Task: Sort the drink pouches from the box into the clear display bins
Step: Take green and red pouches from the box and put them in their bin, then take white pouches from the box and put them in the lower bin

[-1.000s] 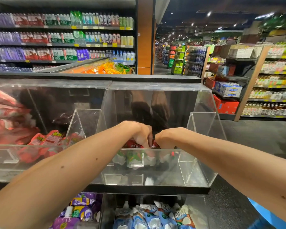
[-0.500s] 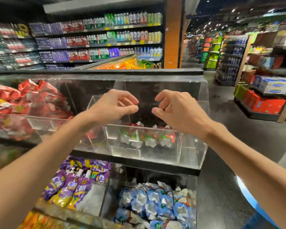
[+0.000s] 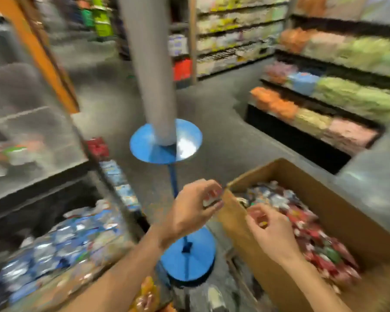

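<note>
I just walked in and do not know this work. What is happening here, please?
A person is restocking drink pouches in a shop. Both hands are at the open cardboard box, which is full of mostly red drink pouches. The right hand is down among them, and the left hand is at the box's corner, fingers curled. The picture is blurred, so I cannot tell whether either hand holds a pouch. The clear display bins stand to the left.

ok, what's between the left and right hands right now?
Head view: the near wall of the cardboard box. The left hand is outside it; the right hand is over the pouches.
</note>
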